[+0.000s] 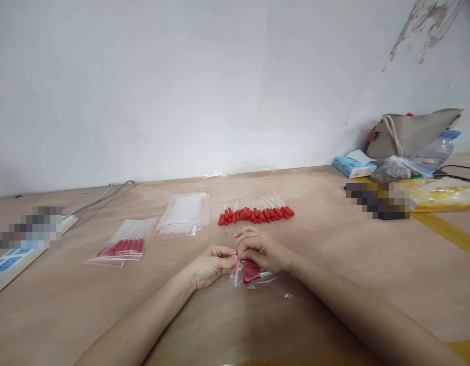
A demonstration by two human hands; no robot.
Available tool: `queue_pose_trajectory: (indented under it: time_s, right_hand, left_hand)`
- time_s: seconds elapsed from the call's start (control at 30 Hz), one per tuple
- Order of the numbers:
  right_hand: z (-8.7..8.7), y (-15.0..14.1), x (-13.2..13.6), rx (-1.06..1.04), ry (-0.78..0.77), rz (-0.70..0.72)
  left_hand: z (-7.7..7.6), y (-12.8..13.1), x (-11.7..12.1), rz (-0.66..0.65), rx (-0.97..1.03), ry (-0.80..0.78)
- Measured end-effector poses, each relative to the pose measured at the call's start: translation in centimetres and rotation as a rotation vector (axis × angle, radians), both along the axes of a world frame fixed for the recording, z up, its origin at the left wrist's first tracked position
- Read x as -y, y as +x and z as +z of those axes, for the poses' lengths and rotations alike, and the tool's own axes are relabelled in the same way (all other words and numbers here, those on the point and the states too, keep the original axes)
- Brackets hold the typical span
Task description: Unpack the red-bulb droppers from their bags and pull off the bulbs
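Here we are at the brown-covered table point(204, 325), and both hands are right on a clear plastic bag point(271, 281) close to the person. The left hand point(213, 267) has thumb and index finger pinched on the bag's edge, while the right hand point(262, 249) meets it there, its thumb and curled fingers drawn together on the same edge. Red bulbs point(251, 272) show through the plastic, just under the right hand. Just beyond the hands, a row of red-bulbed droppers point(257, 215) lies side by side, bulbs toward the person, pale stems pointing at the wall point(227, 91). Over to the left of that row, flat empty bags point(183, 212) sit in an overlapping stack, and next to them, filled bags point(127, 244) show more red bulbs in a neat line. Far left, there's a power strip point(31, 255), with a grey cable point(101, 197) behind it. And out on the right, a blue tissue pack point(352, 165) rests near a grey tote point(413, 133) and yellow packaging point(444, 197).
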State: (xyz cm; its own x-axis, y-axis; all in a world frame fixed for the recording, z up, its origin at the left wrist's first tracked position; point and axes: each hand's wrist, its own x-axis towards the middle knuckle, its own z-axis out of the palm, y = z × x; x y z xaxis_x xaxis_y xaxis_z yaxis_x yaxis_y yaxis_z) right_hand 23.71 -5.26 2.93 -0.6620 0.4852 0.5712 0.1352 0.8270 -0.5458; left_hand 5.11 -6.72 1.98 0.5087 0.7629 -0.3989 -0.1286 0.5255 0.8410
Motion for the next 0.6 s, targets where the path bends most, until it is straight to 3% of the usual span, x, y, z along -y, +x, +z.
queue_pose_trajectory:
  time_s: [0.17, 0.3, 0.43, 0.6]
  right_hand:
    - [0.5, 0.3, 0.0, -0.024, -0.045, 0.059]
    - [1.1, 1.0, -0.1, 0.087, -0.030, 0.045]
    - [0.5, 2.4, 0.9, 0.176, -0.022, -0.180]
    - [-1.2, 4.2, 4.1, 0.320, -0.029, -0.464]
  left_hand:
    - [0.1, 0.0, 0.1, 0.008, -0.049, 0.052]
    - [0.0, 0.5, 0.3, 0.098, -0.299, 0.421]
    - [-0.3, 0.5, 0.4, 0.211, -0.598, 0.816]
    - [-0.8, -0.1, 0.3, 0.141, -0.801, 0.985]
